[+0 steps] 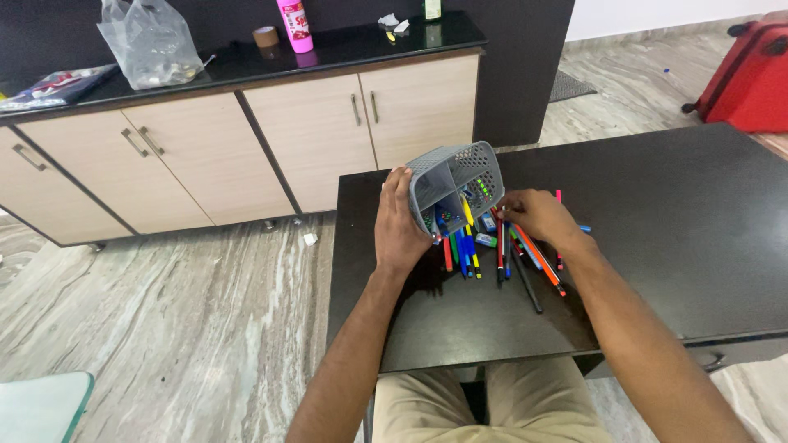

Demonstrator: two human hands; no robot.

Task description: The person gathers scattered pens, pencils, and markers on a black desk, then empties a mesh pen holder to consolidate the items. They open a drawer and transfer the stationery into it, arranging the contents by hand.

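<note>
Tipping the Organizer Over a Heap of Pens

Tilting toward the person, the grey mesh organizer (456, 182) is clasped along its left wall by the left hand (400, 226), its open compartments facing the camera with a few pens showing inside. It hangs just above the black table (681, 246), close to that table's far left corner. The right hand (538, 215) rests at the organizer's right side, fingers curled over the pens (497, 250); whether it pinches one I cannot tell. The pens, red, blue, green, yellow and orange, lie fanned beneath both hands, running toward the near edge. Behind stands a counter (246, 61) bearing a plastic bag (149, 41) and a pink bottle (295, 23).
</note>
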